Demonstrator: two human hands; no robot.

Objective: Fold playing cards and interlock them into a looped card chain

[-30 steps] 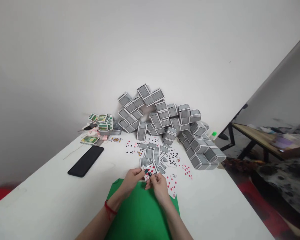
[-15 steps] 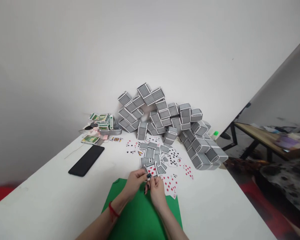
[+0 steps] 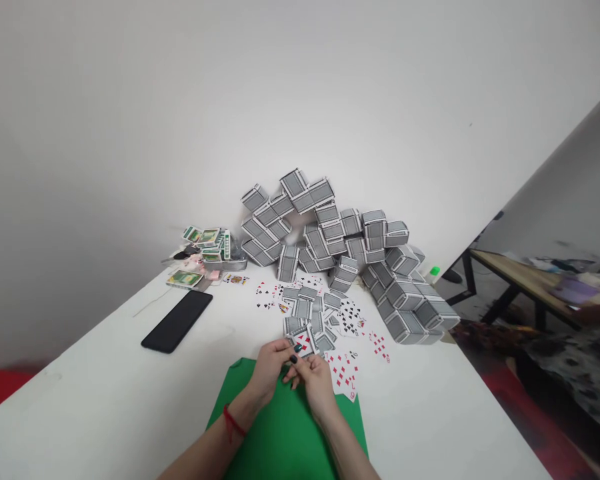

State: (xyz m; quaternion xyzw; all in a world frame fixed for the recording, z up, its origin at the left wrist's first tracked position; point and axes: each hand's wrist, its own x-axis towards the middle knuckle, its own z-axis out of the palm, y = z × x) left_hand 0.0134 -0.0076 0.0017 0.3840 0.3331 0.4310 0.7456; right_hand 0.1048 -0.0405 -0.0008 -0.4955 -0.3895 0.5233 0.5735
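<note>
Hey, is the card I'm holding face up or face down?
Face up: red pips show on the card beside your left hand.

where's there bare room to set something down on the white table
Bare: white tabletop between the rectangular black phone and flat green sheet; also right of that sheet, below the grey patterned card blocks. Crowded: the middle, where loose printed playing cards spread between blocks and sheet.

A white playing card [image 3: 305,343] with red pips faces up, a grey-patterned strip along its right edge. It sits between left hand [image 3: 271,367] and right hand [image 3: 316,383] — near end covered.
</note>
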